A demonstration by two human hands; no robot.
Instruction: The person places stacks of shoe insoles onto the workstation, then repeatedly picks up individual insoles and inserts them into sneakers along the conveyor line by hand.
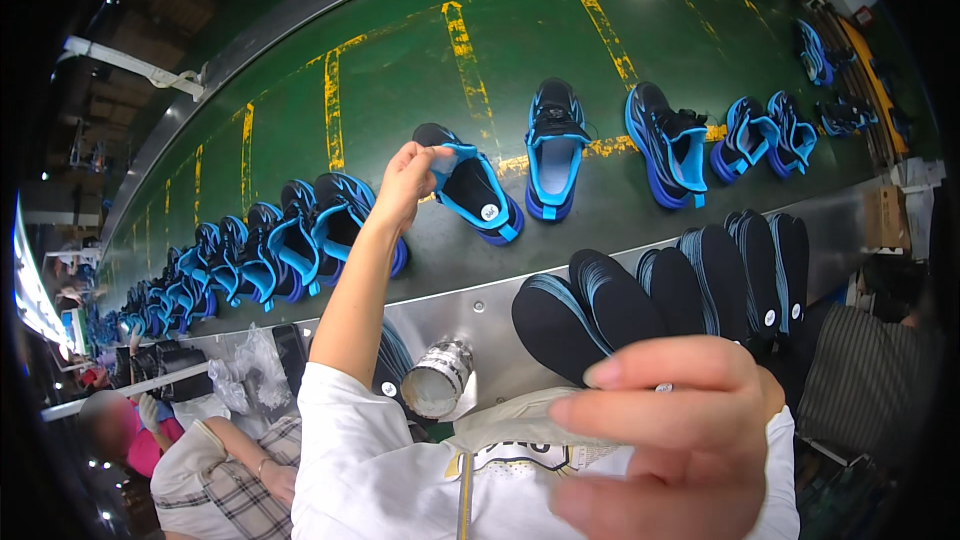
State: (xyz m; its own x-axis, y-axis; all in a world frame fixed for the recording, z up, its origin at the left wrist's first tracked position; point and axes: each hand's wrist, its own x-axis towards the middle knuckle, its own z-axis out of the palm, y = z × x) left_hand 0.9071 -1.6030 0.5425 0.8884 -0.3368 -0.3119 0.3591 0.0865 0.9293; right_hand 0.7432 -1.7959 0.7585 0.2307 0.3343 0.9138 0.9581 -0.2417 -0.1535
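Nearby, other shoes [556, 120] flank the touched shoe [468, 188].

Place: shoe factory, assembly line.
Belt: green conveyor [390, 90] with worn yellow markings [460, 40], running across the view beside a metal ledge [478, 302].
Footwear: long row of matching black-and-blue sneakers [555, 160] on the belt.
Ledge stock: stacks of black insoles [715, 285], sorted side by side.
Crew: at least one other person [225, 470] at left, near the line.
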